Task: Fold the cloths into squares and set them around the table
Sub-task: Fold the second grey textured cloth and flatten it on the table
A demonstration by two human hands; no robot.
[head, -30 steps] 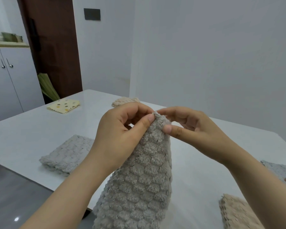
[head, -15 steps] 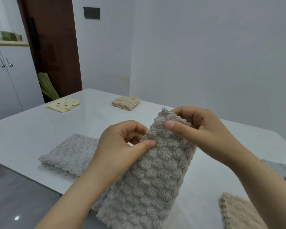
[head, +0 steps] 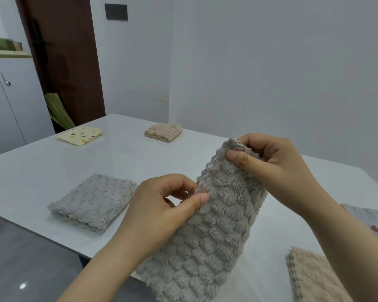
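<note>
Pinching the grey cloth (head: 216,225) by its edge, your left hand (head: 162,210) and right hand (head: 275,168) hold it over the tabletop (head: 42,171).

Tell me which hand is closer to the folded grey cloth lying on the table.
Left. The left hand is just right of the folded grey cloth, pinching the edge of the held cloth; the right hand grips its top corner, farther right.

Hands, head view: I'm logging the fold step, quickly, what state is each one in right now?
Left hand: closed, pinching the hanging grey cloth's left edge.
Right hand: closed, pinching the same cloth's top corner.
</note>
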